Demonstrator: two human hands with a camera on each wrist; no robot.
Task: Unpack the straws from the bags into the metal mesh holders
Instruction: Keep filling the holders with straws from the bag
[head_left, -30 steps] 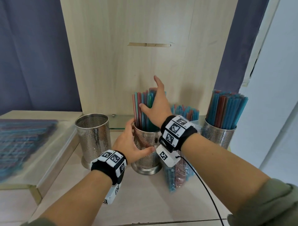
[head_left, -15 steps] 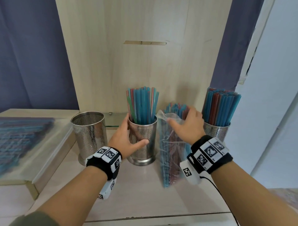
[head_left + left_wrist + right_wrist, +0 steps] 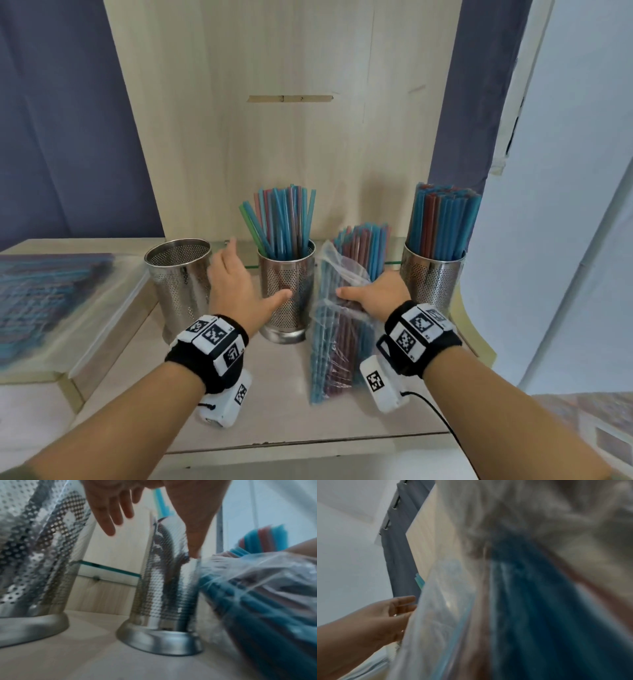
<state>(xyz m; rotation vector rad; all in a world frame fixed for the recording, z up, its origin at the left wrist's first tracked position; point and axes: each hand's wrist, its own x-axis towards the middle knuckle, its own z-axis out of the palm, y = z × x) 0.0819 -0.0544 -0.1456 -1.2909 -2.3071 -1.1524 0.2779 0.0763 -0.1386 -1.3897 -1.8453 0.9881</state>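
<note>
Three perforated metal holders stand in a row on the wooden shelf. The left holder [image 3: 178, 274] is empty. The middle holder [image 3: 287, 301] and the right holder [image 3: 433, 277] are full of blue and red straws. Between those two a clear plastic bag of straws [image 3: 337, 329] stands leaning, open at the top. My right hand [image 3: 370, 294] grips it at mid-height, thumb across the front. My left hand [image 3: 246, 274] is open between the left and middle holders. Its fingers [image 3: 109, 513] are spread and its thumb tip is at the middle holder's wall [image 3: 164, 588]. The right wrist view is filled by the blurred bag [image 3: 505, 601].
A flat, blurred pack of more straws [image 3: 51, 294] lies on a raised ledge at the left. A wooden back panel [image 3: 291, 154] stands close behind the holders. A white wall [image 3: 565, 205] borders the shelf on the right, and the shelf's front edge [image 3: 308, 442] is near my wrists.
My right hand came down from the middle holder's straws, moved right and took hold of the bag. My left hand let go of the middle holder and opened.
</note>
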